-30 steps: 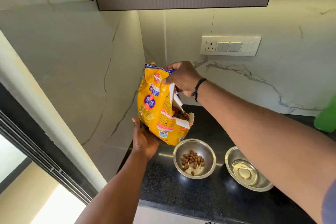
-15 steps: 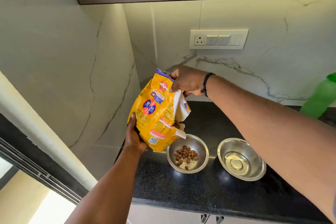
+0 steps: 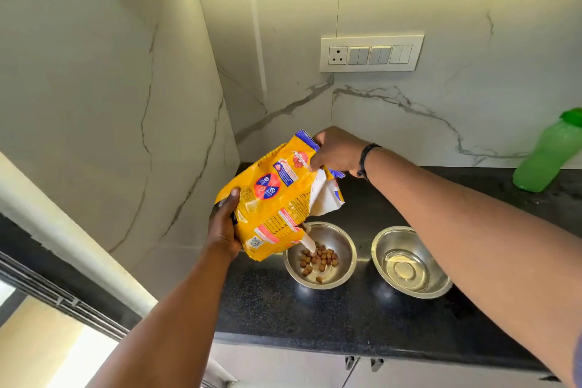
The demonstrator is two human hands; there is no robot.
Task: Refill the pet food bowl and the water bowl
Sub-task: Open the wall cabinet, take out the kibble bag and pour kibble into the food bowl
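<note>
A yellow pet food bag (image 3: 273,198) is tilted over the left steel bowl (image 3: 341,274), its torn mouth pointing down into it. My left hand (image 3: 223,227) grips the bag's lower left side. My right hand (image 3: 337,151) pinches the bag's top corner. Brown kibble (image 3: 318,260) lies in a small pile at the bottom of that bowl. To the right stands a second steel bowl (image 3: 437,288) with a little clear water in it, partly covered by my right forearm.
Both bowls stand on a black speckled counter (image 3: 346,315) in a corner of marble walls. A green bottle (image 3: 549,154) stands at the far right against the wall. A switch panel (image 3: 371,53) hangs above; a cabinet overhangs the corner.
The bag has been lowered and tipped further, so its mouth now hangs over the left bowl. My left hand has shifted from under the bag to its side.
</note>
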